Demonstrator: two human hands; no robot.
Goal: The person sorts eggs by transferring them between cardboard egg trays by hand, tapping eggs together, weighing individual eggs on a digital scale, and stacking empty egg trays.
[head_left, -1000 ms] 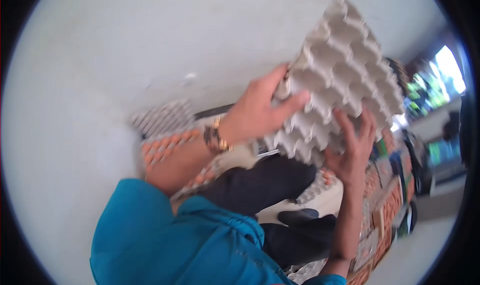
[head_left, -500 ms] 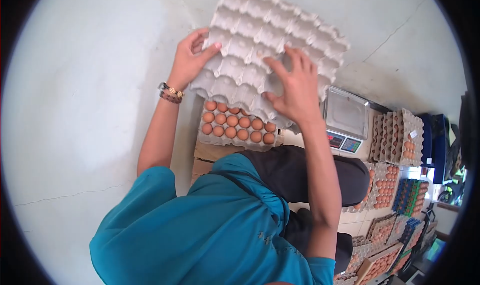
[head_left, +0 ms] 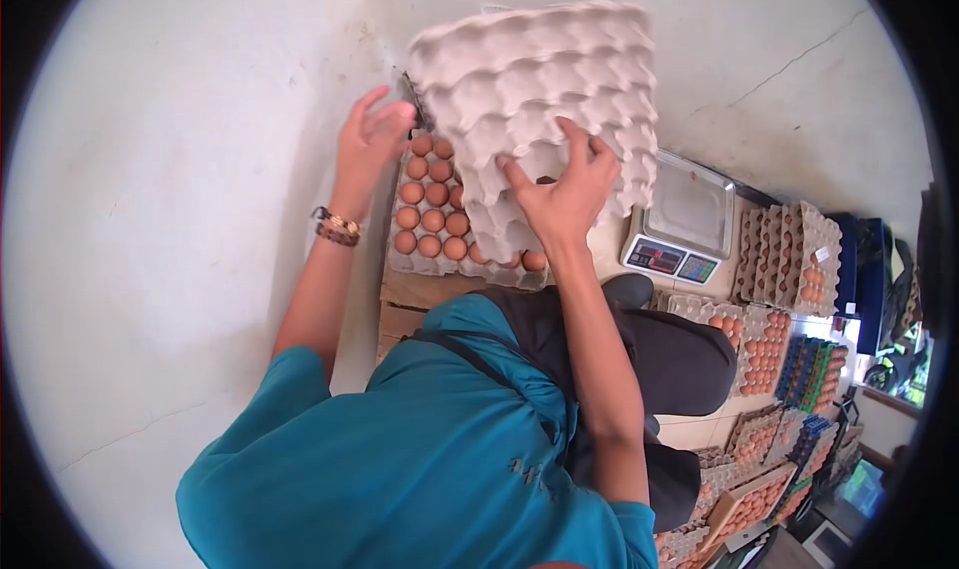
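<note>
My right hand (head_left: 566,191) grips a grey cardboard egg tray (head_left: 539,74), its thumb and fingers pressed into the cups. The tray is tilted and held in the air, with no eggs showing on it. My left hand (head_left: 372,141), a little blurred, is apart from the tray's left edge, its fingers spread and holding nothing. Below them lies a tray filled with brown eggs (head_left: 433,219), partly hidden by the lifted one.
A digital scale (head_left: 689,209) stands right of the egg tray. Farther right are stacked egg trays (head_left: 789,259) and several more trays of eggs (head_left: 764,354) on the tiled floor. A pale wall (head_left: 180,169) rises close on the left.
My left hand has let go of the cardboard tray and moved clear of its left edge. The tray has turned and shifted in my right hand, uncovering more eggs below.
</note>
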